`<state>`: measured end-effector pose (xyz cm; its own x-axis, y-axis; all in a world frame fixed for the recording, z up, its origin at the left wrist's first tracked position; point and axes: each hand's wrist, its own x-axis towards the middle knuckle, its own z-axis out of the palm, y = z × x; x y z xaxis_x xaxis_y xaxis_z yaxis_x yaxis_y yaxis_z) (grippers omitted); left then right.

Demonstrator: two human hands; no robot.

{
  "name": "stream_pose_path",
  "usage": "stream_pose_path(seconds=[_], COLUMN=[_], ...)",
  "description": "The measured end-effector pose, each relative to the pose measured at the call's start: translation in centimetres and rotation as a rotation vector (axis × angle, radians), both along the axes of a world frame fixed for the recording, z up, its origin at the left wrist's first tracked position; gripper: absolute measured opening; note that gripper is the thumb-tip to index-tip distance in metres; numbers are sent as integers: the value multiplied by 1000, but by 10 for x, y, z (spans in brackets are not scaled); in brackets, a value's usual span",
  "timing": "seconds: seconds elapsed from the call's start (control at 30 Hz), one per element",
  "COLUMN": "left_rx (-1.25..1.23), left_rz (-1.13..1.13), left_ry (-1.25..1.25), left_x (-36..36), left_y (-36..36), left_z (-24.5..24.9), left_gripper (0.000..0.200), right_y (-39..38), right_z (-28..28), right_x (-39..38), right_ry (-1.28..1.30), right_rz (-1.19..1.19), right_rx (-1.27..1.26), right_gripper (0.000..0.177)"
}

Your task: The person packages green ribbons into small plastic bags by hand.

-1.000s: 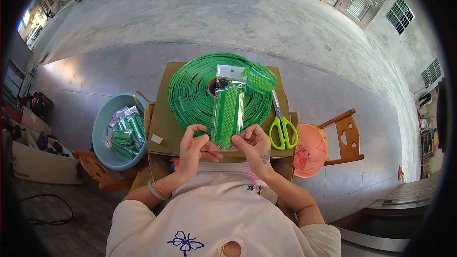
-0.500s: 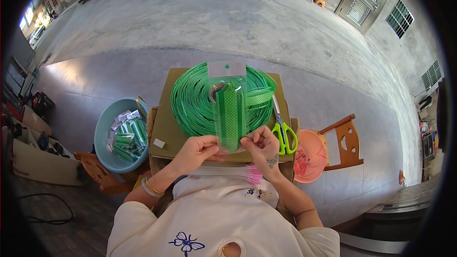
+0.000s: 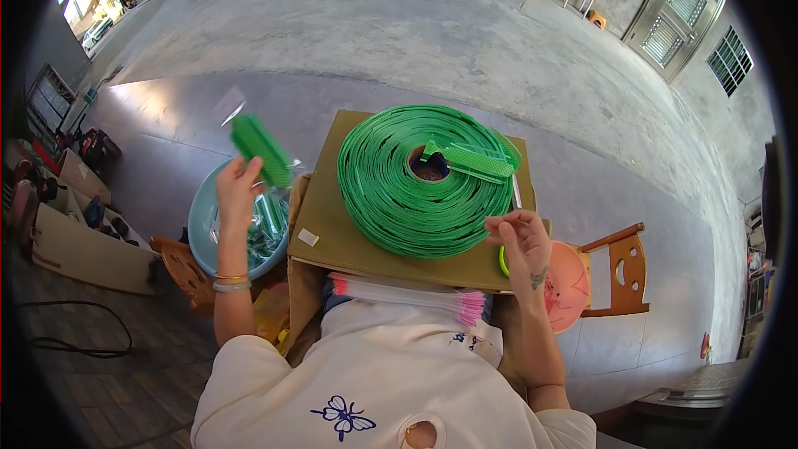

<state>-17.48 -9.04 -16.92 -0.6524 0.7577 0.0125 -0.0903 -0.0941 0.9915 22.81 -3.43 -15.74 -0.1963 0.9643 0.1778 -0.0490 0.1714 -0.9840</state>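
My left hand (image 3: 239, 187) grips a clear plastic packet of green ribbon (image 3: 259, 148) and holds it tilted above the blue basin (image 3: 199, 237). More such packets (image 3: 268, 220) lie in that basin. My right hand (image 3: 524, 241) is by the right edge of a big green ribbon roll (image 3: 382, 208), its fingers loosely bent and apart, with nothing seen in them. A folded length of dotted green ribbon (image 3: 474, 160) rests across the roll's top. Scissors with a lime-green handle (image 3: 504, 261) lie mostly hidden behind the right hand.
The roll lies on a brown cardboard box (image 3: 328, 237) with a small white paper piece (image 3: 308, 237). On my lap is a bundle of clear strips with pink ends (image 3: 416, 295). A pink basin (image 3: 573, 278) sits on a wooden chair (image 3: 623, 270) at right; another chair (image 3: 179, 274) stands left.
The ribbon packet has gone from over the roll, between both hands, to the left above the blue basin in my left hand. My right hand has let go and moved right. The view has shifted.
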Motion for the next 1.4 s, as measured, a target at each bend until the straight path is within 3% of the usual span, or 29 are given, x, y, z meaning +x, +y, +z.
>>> stream_pose_path(seconds=[0.03,0.1,0.17,0.2,0.27,0.3,0.43,0.5,0.6,0.7,0.77,0.87,0.97,1.1,1.13,1.27,1.37,1.4], left_rx=[-52,-425,-932,-818,-590,-545,-236,-159,95,226,185,-121,58,-491,-265,-493,-469,-442], left_rz=[63,16,220,182,110,84,-120,-310,-612,-750,-769,-1063,-1055,-1147,-1112,-1254,-1210,-1193], left_ry=[28,66,428,601,904,839,858,825,963,1158,1214,1402,1236,1331,1292,1354,1366,1264], left_x=[-30,-104,-78,-87,-111,-102,-6,55,137,200,236,259,258,245,239,241,236,235], left_y=[-12,-47,-67,-69,-73,-60,25,60,107,166,196,217,247,257,257,246,257,255], left_z=[-16,-76,-77,-91,-131,-128,-40,-3,19,2,-7,5,-15,17,4,1,-17,-10], left_gripper=[21,29,36,39,44,44,40,37,49,59,67,67,54,57,62,63,64,60], right_y=[5,12,16,15,15,16,16,17,18,19,18,19,20,21,21,21,21,21], right_z=[-1,0,3,-2,-16,-23,-44,-55,-57,-62,-61,-62,-62,-61,-60,-58,-59,-59], right_x=[10,28,46,54,71,77,77,78,72,70,67,67,65,62,62,62,62,62], right_ry=[-71,-290,-584,-742,-856,-917,-983,-1019,-1048,-1030,-1072,-1075,-1121,-1163,-1166,-1178,-1177,-1178], right_rz=[-54,-150,-232,-276,-212,-171,-171,-188,-204,-193,-204,-216,-229,-231,-230,-227,-229,-229], right_rx=[30,57,46,177,207,226,98,185,168,188,155,148,140,145,141,148,136,139], right_gripper=[11,10,11,14,17,18,22,26,33,36,38,40,40,44,44,45,45,45])
